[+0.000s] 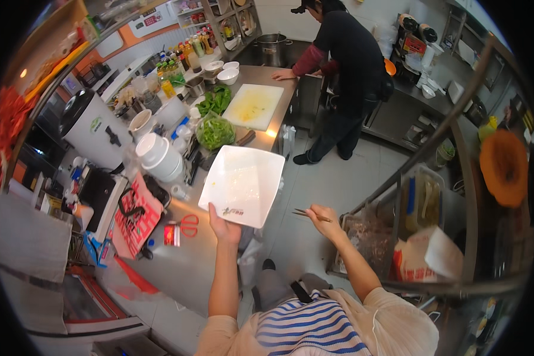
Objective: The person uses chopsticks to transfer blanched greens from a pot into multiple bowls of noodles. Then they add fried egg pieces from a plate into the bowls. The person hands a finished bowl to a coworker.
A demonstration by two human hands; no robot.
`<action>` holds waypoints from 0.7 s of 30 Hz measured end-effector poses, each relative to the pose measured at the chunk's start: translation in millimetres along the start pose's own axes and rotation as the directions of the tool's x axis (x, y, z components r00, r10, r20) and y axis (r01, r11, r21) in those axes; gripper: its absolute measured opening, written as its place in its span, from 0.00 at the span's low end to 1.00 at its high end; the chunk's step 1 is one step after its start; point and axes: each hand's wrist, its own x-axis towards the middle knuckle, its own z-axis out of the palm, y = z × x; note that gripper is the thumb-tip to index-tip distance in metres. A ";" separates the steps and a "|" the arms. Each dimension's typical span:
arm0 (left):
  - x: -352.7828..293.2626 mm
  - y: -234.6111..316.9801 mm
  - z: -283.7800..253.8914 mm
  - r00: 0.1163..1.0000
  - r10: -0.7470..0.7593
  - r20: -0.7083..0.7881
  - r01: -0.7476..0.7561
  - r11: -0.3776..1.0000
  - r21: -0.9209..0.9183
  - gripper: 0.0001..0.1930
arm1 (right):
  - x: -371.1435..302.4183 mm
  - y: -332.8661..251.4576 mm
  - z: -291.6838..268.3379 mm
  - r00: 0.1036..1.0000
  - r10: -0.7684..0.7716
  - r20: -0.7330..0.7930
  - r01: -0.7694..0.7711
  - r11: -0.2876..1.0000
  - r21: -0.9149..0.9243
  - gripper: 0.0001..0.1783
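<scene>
Work at the counter (178, 261): we judge this to be a holding moment, with a dish in one hand and a slim tool in the other. The next move, as we read it, calls for keeping the dish level while the tool's tips are guided with care.
Counter surface: smooth grey metal, dully reflective, running from the lower left up to the top centre.
Urn (95, 127): a tall white cylinder with a dark lid, upper left.
Bowl (243, 178): at the centre of the frame, held tilted over the counter's right edge; whether it touches the metal we cannot tell. It is squarish with rounded corners, white, glossy and ceramic-looking, with a wet-looking sheen and a yellow speck inside.
Board (261, 113): upper centre, a flat white rectangle, plastic-looking, stained yellow.
Greens (215, 130): frilly and pale in crinkled clear plastic, just above the bowl.
Left hand (224, 226): we grip the bowl's near edge, thumb on the inside, the other fingers mostly hidden beneath.
Right hand (325, 223): right of centre, fingers closed round the sticks.
Scissors (189, 221): looped red handles, left of centre.
Sticks (301, 212): thin, tapered, brownish, pointing left, tips slightly apart and clear of the bowl.
</scene>
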 end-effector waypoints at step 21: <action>606.0 -145.4 110.6 0.990 0.030 -0.141 -0.037 0.998 -0.044 0.31 | 354.1 285.0 -114.2 0.956 0.294 -0.010 -0.293 0.948 -0.125 0.16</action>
